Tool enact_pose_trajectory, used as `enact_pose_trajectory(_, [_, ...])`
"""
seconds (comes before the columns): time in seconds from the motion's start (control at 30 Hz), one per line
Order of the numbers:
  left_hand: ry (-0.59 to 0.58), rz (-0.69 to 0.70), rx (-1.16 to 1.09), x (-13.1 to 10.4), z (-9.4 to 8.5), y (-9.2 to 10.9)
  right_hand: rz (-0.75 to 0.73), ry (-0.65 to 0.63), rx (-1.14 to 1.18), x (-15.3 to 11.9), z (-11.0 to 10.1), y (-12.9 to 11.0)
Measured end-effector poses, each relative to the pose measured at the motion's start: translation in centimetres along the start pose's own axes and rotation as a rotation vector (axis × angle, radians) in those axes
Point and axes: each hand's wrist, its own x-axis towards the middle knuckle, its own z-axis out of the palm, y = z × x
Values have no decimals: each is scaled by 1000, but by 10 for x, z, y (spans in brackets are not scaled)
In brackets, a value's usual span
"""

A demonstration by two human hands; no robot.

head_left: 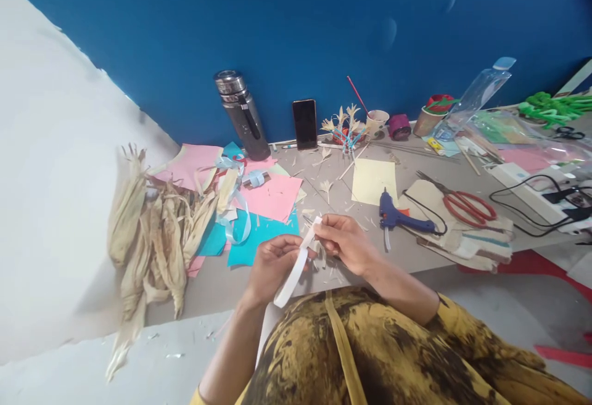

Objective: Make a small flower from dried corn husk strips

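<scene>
A narrow white strip (292, 280), paper or ribbon, slants between my hands at the table's front edge, its lower end hanging free. My left hand (276, 264) is closed round its middle. My right hand (346, 241) pinches the upper end between thumb and fingers. A thin dark tip shows beside that upper end; what it belongs to is hidden. Below the fingers lie small pale scraps. Turquoise paper (243, 251) is just beyond my left hand, and a blue glue gun (401, 217) lies to the right of my right hand.
Dried corn husks (169, 251) hang over the left table edge. Behind stand a flask (247, 122), a phone (305, 124), husk flowers (346, 129) and a tilted plastic bottle (481, 97). Scissors (467, 206) rest on gloves (467, 241), near a power strip (527, 192) with cables.
</scene>
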Motion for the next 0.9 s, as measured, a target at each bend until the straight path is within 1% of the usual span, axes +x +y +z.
enact_pose_trajectory(0.07, [-35,-36,-68,1,-5,-2,-12,4,-41,0,-4,-4])
enact_pose_trajectory(0.13, [-62,-45,-132,1,-11,-5,-62,54,-194,-2,-10,-10])
enact_pose_trajectory(0.17, [-67,-52,-153,0,-14,-6,-104,88,-345,-4,-14,-13])
enact_pose_trajectory(0.2, [-63,-63,-165,-1,-17,-7,-151,127,-548,-7,-18,-16])
enact_pose_trajectory(0.27, [-44,-89,-156,-3,-24,-8,-199,192,-1028,-14,-26,-19])
enact_pose_trajectory(0.33, [-27,-115,-134,-5,-29,-8,-145,206,-1444,-20,-30,-18])
enact_pose_trajectory(0.4, [-15,-130,-125,-6,-32,-8,-40,174,-1682,-24,-32,-16])
enact_pose_trajectory(0.5, [6,-114,-117,-6,-32,-6,41,115,-1797,-25,-29,-15])
enact_pose_trajectory(0.6, [42,-74,-93,-6,-28,-2,72,106,-1819,-23,-28,-17])
enact_pose_trajectory(0.7, [72,-60,-79,-8,-26,0,77,156,-1716,-24,-31,-18])
enact_pose_trajectory(0.8, [76,-64,-80,-8,-25,0,51,210,-1592,-25,-35,-15])
enact_pose_trajectory(0.9, [85,-79,-87,-8,-22,1,3,261,-1596,-22,-36,-10])
